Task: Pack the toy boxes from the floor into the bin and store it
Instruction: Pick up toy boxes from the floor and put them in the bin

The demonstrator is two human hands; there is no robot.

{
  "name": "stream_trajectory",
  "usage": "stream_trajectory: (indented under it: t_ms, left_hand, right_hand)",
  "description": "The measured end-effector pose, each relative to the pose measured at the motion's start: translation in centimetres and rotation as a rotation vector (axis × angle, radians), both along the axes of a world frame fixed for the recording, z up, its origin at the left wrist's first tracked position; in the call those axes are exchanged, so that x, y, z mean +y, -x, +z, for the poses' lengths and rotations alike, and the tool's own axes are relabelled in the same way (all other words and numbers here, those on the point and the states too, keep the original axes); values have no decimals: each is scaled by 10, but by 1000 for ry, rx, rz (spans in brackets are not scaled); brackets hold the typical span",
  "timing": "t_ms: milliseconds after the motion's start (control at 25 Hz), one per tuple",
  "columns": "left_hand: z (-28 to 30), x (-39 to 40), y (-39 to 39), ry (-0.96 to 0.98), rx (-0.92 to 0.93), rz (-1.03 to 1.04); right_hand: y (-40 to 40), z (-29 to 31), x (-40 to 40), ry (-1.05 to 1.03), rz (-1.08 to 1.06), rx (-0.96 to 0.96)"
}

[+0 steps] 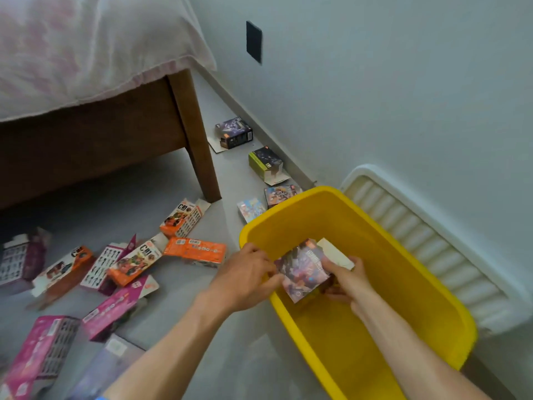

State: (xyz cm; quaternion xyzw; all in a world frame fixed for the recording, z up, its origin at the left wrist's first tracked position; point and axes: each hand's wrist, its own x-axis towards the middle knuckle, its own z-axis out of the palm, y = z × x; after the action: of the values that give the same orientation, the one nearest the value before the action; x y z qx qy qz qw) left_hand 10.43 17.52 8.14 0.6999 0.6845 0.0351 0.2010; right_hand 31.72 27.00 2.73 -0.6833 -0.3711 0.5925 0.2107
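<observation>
A: Head view, quick one. Where's the bin?

B: Yellow bin point(403, 284) on the grey floor point(202, 327), right of centre, just beside a white ribbed lid point(418, 243) that lies along the wall.

A: Hands?

B: Both over the bin's near-left corner. Left hand point(245, 275) pinches the left edge of a purple toy box point(302, 269), fingers point(266, 269) curled onto it. Right hand point(346, 281) grips the same box from the right side, thumb on top, fingers wrapped under. Box is tilted, held above the bin's inside, a pale flap sticking out behind it.

A: Rest of the boxes?

B: Scattered on the floor. Orange boxes point(194, 249) left of the bin, pink boxes point(115, 307) nearer the lower left. Two colourful small boxes point(251, 209) touching or just beside the bin's far rim. A green-sided box point(265, 164) and a dark box point(233, 131) near the wall base.

A: Anything else?

B: Wooden bed point(115, 134) with pale bedding at upper left, its leg near the orange boxes.
</observation>
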Motion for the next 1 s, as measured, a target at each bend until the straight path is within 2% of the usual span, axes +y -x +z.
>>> stream_trajectory:
  t_ms: [120, 200, 280, 360, 400, 440, 520, 600, 640, 720, 760, 800, 880, 920, 1000]
  left_hand:
    - [-6, -21, 15, 12, -91, -32]
    - [-7, -40, 22, -83, -166, -21]
    - [-9, -60, 31, -304, -234, 157]
    - [-16, -90, 50, -481, -240, 508]
    - [-23, -112, 66, -439, -209, 695]
    - [-33, -139, 84, -312, -163, 853]
    - [-60, -199, 118, 101, -44, 995]
    - [-84, -247, 133, 416, -16, 976]
    - [-94, -261, 133, 487, -28, 957]
    - [-105, -268, 127, 484, -50, 933]
    - [-103, -267, 129, 442, -121, 953]
    - [-95, -264, 133, 392, -291, 1018]
    - [-79, -259, 151, 275, -658, 1087]
    - [-70, -256, 160, 277, -788, 1073]
    - [-47, -250, 179, 348, -938, 970]
  right_hand:
    - [27, -26, 2, 14, 115, -67]
    - [39, -31, -2, -77, 350, -314]
    - [47, -16, -11, -339, 514, -602]
    - [63, 16, -29, -753, 479, -588]
    - [81, 34, -46, -976, 463, -496]
    - [104, 51, -68, -1150, 501, -377]
    - [153, 70, -117, -1316, 777, -182]
    - [191, 64, -160, -1234, 1121, -113]
    - [202, 53, -174, -1118, 1283, -132]
    - [208, 26, -182, -892, 1513, -224]
    - [207, 14, -181, -844, 1588, -275]
    - [206, 5, -179, -869, 1654, -326]
    - [207, -4, -179, -1103, 1822, -401]
    - [211, -4, -183, -1239, 1868, -388]
    - [228, 5, -186, -1437, 1767, -274]
